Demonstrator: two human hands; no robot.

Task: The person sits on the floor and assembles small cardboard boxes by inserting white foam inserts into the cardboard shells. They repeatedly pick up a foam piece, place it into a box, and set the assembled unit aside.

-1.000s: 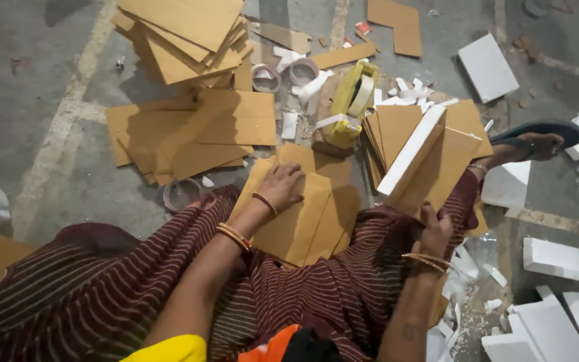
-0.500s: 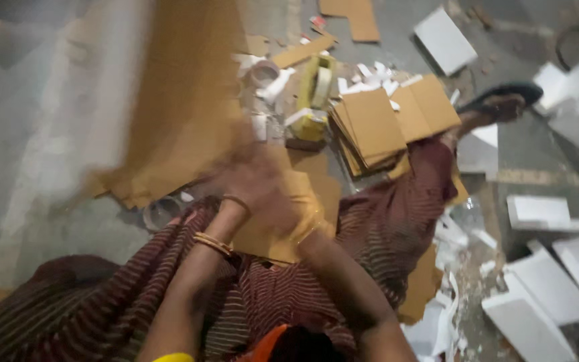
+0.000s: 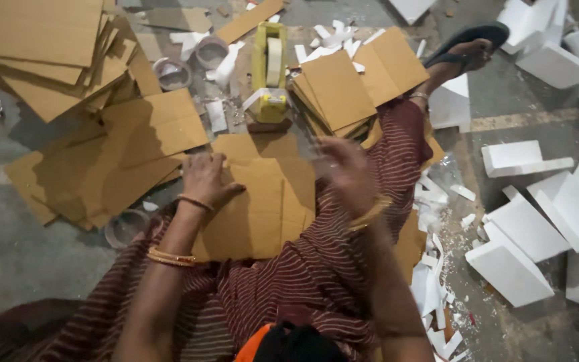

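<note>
A flat brown cardboard sheet lies across my lap and the floor in front of me. My left hand rests palm down on its left edge, fingers spread. My right hand hovers over the sheet's right side, blurred by motion, and I see nothing in it. A small stack of cut cardboard pieces sits just beyond the sheet, to the right of a yellow tape dispenser.
Larger cardboard sheets and a tall pile lie at the left. Tape rolls and paper scraps sit near the dispenser. White foam blocks crowd the right side. My sandalled foot reaches out at top right.
A large cardboard sheet that swept past the camera is gone from view. My right hand has moved from my right knee over to the sheet on my lap. The left hand stays on it.
</note>
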